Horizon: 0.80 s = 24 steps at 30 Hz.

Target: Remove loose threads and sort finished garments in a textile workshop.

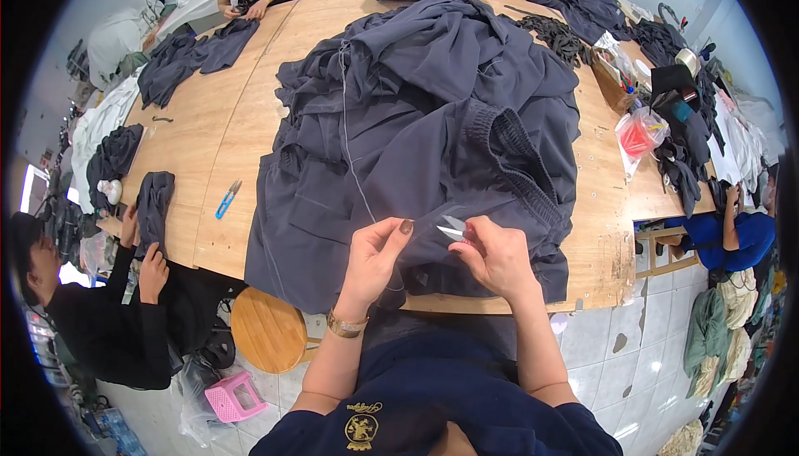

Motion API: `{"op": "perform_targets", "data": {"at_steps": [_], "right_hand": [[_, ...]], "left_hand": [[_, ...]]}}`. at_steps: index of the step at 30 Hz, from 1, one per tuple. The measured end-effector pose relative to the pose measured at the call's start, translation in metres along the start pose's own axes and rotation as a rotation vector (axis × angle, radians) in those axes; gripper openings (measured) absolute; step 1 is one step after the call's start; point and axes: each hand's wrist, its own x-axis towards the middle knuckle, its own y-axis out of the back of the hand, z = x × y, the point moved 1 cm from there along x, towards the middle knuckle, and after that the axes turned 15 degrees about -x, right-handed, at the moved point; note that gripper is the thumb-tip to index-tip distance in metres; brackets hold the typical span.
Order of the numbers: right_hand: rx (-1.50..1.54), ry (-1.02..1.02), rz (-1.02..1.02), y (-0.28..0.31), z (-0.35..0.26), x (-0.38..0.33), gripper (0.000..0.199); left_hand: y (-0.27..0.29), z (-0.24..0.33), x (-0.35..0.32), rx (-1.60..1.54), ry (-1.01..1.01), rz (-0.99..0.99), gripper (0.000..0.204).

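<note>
My left hand (374,258) is closed in a pinch on the edge of a dark grey garment (430,221), lifted near the front of the table. Inside my closed right hand (499,256) is a pair of thread snips (452,233); their silver blades point left, close beside the pinched cloth. Their handles are hidden by my fingers. Both hands are above a large heap of dark grey garments (399,140). A gathered elastic waistband (514,161) lies on the heap's right side. Down its left part trails a long pale thread (346,123).
Blue-handled snips (227,199) lie on the wooden table (237,140) left of the heap. Co-workers handle dark cloth at the left and far edges. A clear bag with something red (641,134) sits at right. A round wooden stool (268,330) stands below.
</note>
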Motion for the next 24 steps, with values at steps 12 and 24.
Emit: {"op": "perform_targets", "data": {"at_steps": [12,24], "right_hand": [[-0.31,0.193,0.043,-0.0033,-0.0012,0.0075,0.034],[-0.411,0.23,0.088,-0.0023,-0.0011,0.0036,0.033]], "left_hand": [[-0.0008,0.0024,-0.0001,0.104,-0.036,-0.015,0.021],[-0.0011,0.005,-0.0003,0.172,-0.068,-0.015,0.022]]}}
